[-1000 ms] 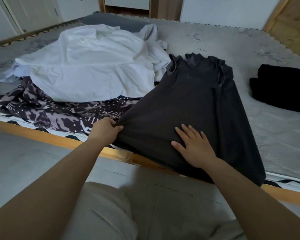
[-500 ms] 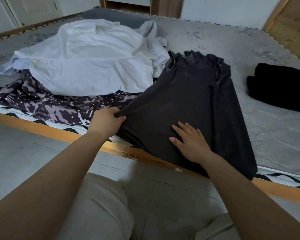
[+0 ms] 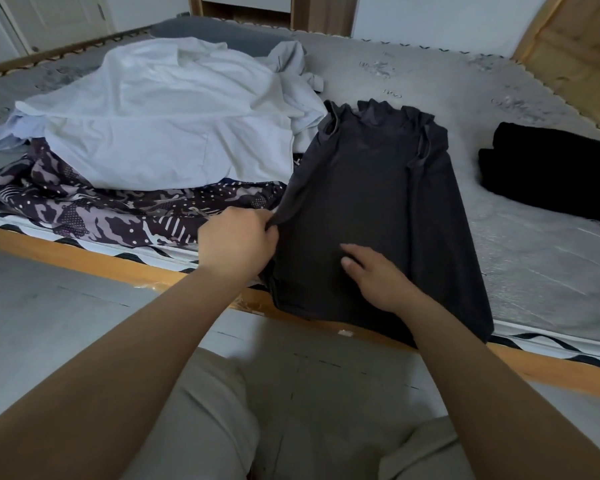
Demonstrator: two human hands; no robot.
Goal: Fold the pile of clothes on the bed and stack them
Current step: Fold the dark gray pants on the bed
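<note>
Grey mattress [image 3: 447, 81] fills the wooden-framed bed, and on its left a white shirt [image 3: 160, 116] sprawls over a camouflage-print garment [image 3: 94, 216]. Left hand [image 3: 238, 242] is pinching the left edge of the dark grey garment [image 3: 371, 202], right hand [image 3: 378, 277] open and pressing flat on it. Far right, a folded black garment [image 3: 551, 171] sits apart.

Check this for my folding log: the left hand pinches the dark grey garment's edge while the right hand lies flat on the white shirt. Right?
Not quite. The head view shows the right hand flat on the dark grey garment, not the white shirt. The left hand does pinch that garment's edge.
</note>
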